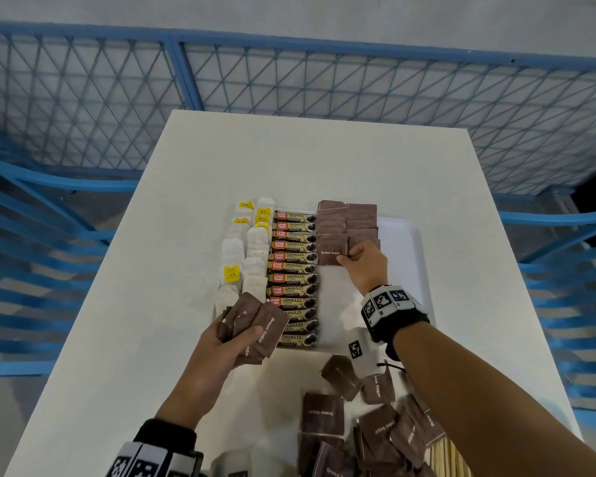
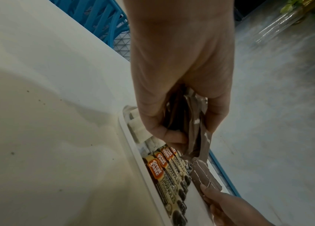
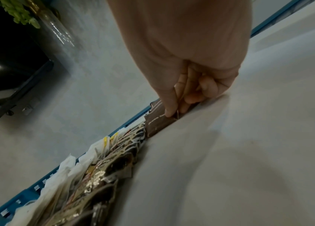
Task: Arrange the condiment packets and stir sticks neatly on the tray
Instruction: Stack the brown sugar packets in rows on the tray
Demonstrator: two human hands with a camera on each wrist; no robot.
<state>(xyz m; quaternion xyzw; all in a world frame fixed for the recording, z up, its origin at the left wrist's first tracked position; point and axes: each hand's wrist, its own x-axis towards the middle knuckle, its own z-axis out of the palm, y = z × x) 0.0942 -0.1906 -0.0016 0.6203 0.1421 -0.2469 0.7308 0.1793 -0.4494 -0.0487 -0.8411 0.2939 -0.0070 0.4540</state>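
Note:
A white tray on the table holds tea bags at the left, a column of coffee granule sticks in the middle and rows of brown sugar packets at the right. My right hand pinches a brown sugar packet lying at the near end of those rows; the pinch also shows in the right wrist view. My left hand grips a fanned stack of brown sugar packets above the tray's near left corner, and the same stack shows in the left wrist view.
Loose brown sugar packets lie in a heap at the table's near edge, with wooden stir sticks at its right. The tray's right part is bare. Blue mesh railing and blue chairs surround the white table.

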